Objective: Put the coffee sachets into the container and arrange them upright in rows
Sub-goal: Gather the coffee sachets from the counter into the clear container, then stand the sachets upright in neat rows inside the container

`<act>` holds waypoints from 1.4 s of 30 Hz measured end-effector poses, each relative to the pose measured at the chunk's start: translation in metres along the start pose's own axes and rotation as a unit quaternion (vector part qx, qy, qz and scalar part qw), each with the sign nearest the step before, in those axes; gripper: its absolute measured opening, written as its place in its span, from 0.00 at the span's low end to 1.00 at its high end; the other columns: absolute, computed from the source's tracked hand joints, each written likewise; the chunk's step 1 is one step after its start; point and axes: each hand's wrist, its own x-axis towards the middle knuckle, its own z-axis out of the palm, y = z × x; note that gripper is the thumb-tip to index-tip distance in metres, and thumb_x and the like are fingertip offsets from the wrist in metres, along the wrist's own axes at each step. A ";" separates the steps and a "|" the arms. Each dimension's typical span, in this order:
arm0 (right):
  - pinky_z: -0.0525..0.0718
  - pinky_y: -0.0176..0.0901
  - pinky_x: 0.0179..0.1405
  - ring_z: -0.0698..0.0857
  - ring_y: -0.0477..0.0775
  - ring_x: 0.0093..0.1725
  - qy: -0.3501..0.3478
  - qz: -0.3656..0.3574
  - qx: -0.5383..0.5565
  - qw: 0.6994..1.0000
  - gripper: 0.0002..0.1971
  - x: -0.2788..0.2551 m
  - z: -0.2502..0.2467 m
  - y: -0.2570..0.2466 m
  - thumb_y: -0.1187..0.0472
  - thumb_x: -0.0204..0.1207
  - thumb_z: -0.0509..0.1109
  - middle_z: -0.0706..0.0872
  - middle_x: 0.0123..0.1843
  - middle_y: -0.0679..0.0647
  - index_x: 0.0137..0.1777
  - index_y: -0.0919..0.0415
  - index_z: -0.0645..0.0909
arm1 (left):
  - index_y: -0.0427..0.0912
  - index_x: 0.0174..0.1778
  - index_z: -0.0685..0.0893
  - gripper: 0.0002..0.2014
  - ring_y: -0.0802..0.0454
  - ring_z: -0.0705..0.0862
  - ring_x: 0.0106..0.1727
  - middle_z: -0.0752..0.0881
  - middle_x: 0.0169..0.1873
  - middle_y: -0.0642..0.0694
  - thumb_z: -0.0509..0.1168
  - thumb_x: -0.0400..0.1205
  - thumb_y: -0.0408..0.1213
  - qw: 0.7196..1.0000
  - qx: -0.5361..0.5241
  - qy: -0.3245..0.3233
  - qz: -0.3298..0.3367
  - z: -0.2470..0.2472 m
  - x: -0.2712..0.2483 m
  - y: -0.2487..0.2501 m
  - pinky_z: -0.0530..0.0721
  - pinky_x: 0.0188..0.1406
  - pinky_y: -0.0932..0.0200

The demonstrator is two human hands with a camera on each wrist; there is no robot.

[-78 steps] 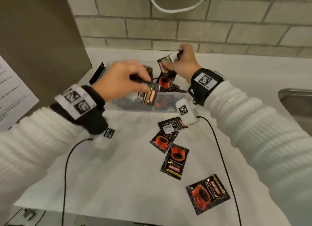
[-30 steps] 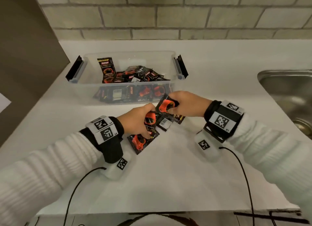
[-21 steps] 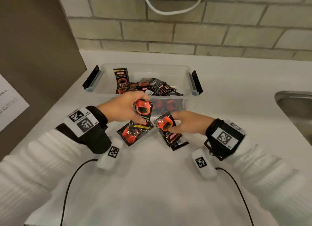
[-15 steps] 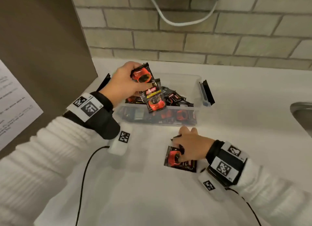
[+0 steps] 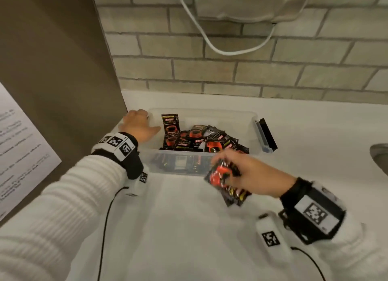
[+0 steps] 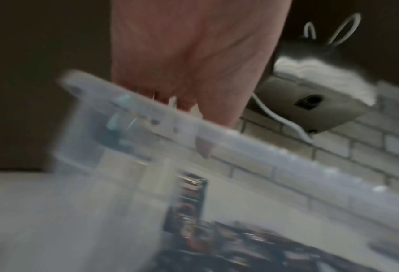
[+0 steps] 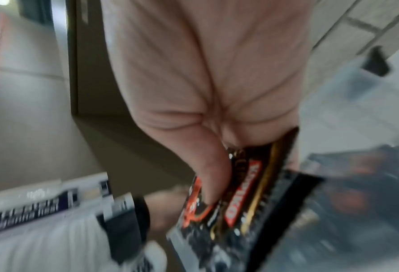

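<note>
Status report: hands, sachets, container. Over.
Left hand holds container at its left rim. Right hand grips sachets just short of near wall. Inside: loose pile, one upright sachet at left. No obstruction seen.

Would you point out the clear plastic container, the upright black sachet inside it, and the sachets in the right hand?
Clear plastic container (image 5: 251, 129): head view, right wall.
Upright black coffee sachet (image 5: 170, 129): head view, printed face.
Held black-and-red sachets (image 5: 218, 173): head view, red print.

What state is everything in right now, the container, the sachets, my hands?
container, open, no lid
upright sachet, standing at container's left
loose sachets, jumbled inside, not upright
held sachets, pinched above the counter
left hand, gripping container's left end
right hand, holding held sachets
</note>
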 end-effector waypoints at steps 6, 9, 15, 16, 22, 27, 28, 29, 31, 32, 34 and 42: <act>0.82 0.31 0.43 0.82 0.52 0.49 0.221 0.010 0.042 0.974 0.22 0.050 -0.043 -0.029 0.68 0.77 0.66 0.77 0.65 0.52 0.67 0.47 0.70 | 0.36 0.70 0.72 0.23 0.40 0.81 0.54 0.78 0.59 0.38 0.65 0.78 0.29 0.982 -0.175 -0.071 0.006 -0.003 -0.013 -0.020 0.83 0.54 0.49; 0.79 0.31 0.50 0.78 0.55 0.60 0.149 0.138 -0.030 0.979 0.29 0.074 -0.041 -0.022 0.60 0.78 0.66 0.67 0.75 0.58 0.78 0.52 0.61 | 0.36 0.71 0.72 0.25 0.42 0.81 0.55 0.79 0.59 0.39 0.67 0.76 0.28 0.979 -0.195 -0.059 0.007 0.000 -0.030 -0.025 0.82 0.56 0.50; 0.58 0.72 0.73 0.55 0.63 0.80 0.080 0.204 -0.302 0.928 0.28 0.096 0.003 -0.041 0.54 0.81 0.60 0.57 0.81 0.56 0.80 0.53 0.57 | 0.41 0.71 0.68 0.30 0.43 0.81 0.55 0.78 0.57 0.43 0.70 0.73 0.31 0.967 -0.249 -0.062 -0.008 0.012 -0.052 -0.041 0.78 0.41 0.57; 0.54 0.76 0.73 0.53 0.62 0.80 0.059 0.166 -0.317 0.932 0.26 0.100 0.012 -0.049 0.56 0.81 0.59 0.59 0.81 0.55 0.79 0.53 0.60 | 0.41 0.72 0.67 0.30 0.44 0.81 0.55 0.78 0.58 0.43 0.70 0.73 0.31 0.963 -0.260 -0.062 -0.012 0.014 -0.054 -0.043 0.77 0.39 0.58; 0.72 0.55 0.72 0.70 0.61 0.73 -0.217 0.039 -0.391 0.894 0.24 0.135 0.061 -0.079 0.60 0.82 0.58 0.71 0.75 0.58 0.78 0.57 0.64 | 0.42 0.71 0.66 0.31 0.50 0.80 0.49 0.78 0.55 0.44 0.69 0.73 0.28 0.953 -0.294 -0.071 -0.008 0.015 -0.060 -0.042 0.76 0.32 0.61; 0.69 0.34 0.63 0.66 0.55 0.76 -0.331 0.069 -0.373 0.864 0.26 0.136 0.066 -0.088 0.60 0.83 0.61 0.66 0.79 0.55 0.80 0.57 0.60 | 0.43 0.72 0.64 0.32 0.45 0.81 0.52 0.79 0.55 0.43 0.68 0.73 0.28 0.952 -0.296 -0.075 -0.004 0.015 -0.063 -0.044 0.78 0.35 0.59; 0.69 0.34 0.60 0.66 0.56 0.77 -0.343 0.085 -0.371 0.859 0.25 0.132 0.065 -0.087 0.59 0.83 0.60 0.66 0.79 0.57 0.80 0.59 0.62 | 0.43 0.72 0.64 0.32 0.46 0.81 0.52 0.79 0.55 0.44 0.68 0.73 0.29 0.952 -0.296 -0.076 -0.001 0.014 -0.064 -0.044 0.77 0.34 0.60; 0.69 0.34 0.62 0.66 0.57 0.77 -0.342 0.095 -0.376 0.856 0.24 0.127 0.062 -0.084 0.58 0.84 0.59 0.67 0.79 0.58 0.79 0.60 0.63 | 0.43 0.72 0.64 0.32 0.46 0.80 0.53 0.78 0.55 0.44 0.68 0.74 0.29 0.952 -0.297 -0.079 0.002 0.014 -0.065 -0.044 0.77 0.34 0.61; 0.67 0.40 0.69 0.67 0.57 0.77 -0.318 0.109 -0.403 0.851 0.24 0.113 0.054 -0.076 0.55 0.83 0.59 0.68 0.79 0.58 0.78 0.59 0.66 | 0.43 0.72 0.63 0.31 0.46 0.80 0.53 0.77 0.55 0.44 0.68 0.74 0.28 0.951 -0.294 -0.092 0.005 0.012 -0.068 -0.045 0.77 0.34 0.61; 0.66 0.43 0.71 0.67 0.57 0.76 -0.309 0.120 -0.413 0.848 0.24 0.105 0.048 -0.070 0.53 0.83 0.59 0.69 0.78 0.56 0.78 0.58 0.67 | 0.42 0.72 0.63 0.32 0.46 0.79 0.53 0.77 0.55 0.44 0.68 0.74 0.29 0.952 -0.290 -0.097 0.005 0.011 -0.070 -0.046 0.76 0.34 0.61; 0.65 0.43 0.71 0.68 0.55 0.76 -0.311 0.151 -0.404 0.847 0.23 0.087 0.034 -0.060 0.54 0.83 0.59 0.69 0.78 0.54 0.77 0.55 0.67 | 0.42 0.72 0.63 0.32 0.46 0.79 0.52 0.76 0.54 0.45 0.68 0.74 0.29 0.954 -0.283 -0.101 0.006 0.011 -0.072 -0.047 0.76 0.34 0.61; 0.73 0.46 0.69 0.76 0.59 0.69 -0.170 0.143 -0.411 0.884 0.18 0.077 0.029 -0.055 0.65 0.82 0.55 0.77 0.71 0.58 0.70 0.63 0.76 | 0.42 0.71 0.63 0.31 0.47 0.80 0.47 0.76 0.46 0.49 0.68 0.74 0.28 0.955 -0.279 -0.099 -0.005 0.011 -0.075 -0.042 0.78 0.32 0.61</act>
